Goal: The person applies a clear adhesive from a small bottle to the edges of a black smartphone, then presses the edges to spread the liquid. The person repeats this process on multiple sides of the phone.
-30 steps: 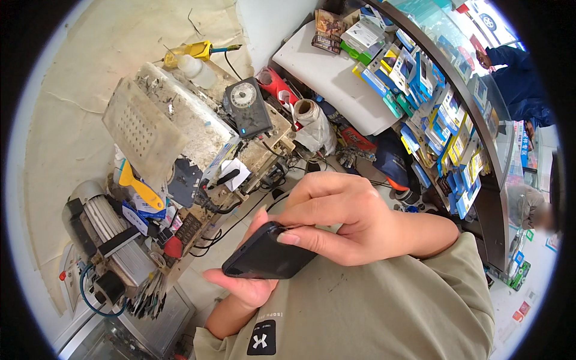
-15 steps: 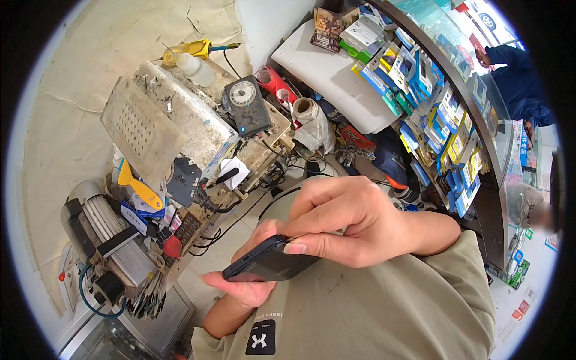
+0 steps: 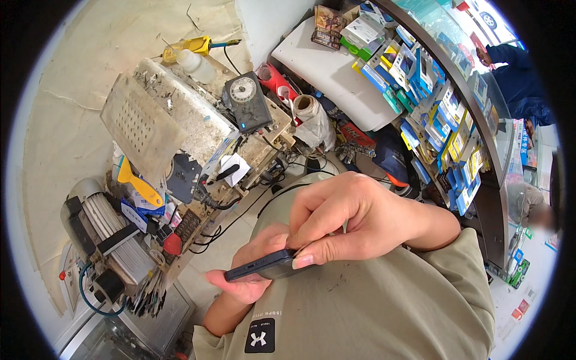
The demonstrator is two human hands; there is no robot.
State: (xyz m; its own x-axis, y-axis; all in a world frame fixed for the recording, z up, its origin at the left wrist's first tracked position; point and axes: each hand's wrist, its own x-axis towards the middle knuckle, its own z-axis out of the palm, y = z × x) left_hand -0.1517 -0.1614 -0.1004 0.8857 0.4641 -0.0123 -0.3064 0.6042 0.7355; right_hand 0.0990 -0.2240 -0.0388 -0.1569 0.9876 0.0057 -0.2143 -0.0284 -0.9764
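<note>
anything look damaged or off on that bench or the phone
The dark phone, held between left hand and right hand, shows no visible damage. The grey machine housing on the bench is heavily crusted with grime and debris, and loose black cables trail off its front.

Glossy dark plastic phone (image 3: 267, 265); grimy, rough metal machine (image 3: 180, 120).
</note>
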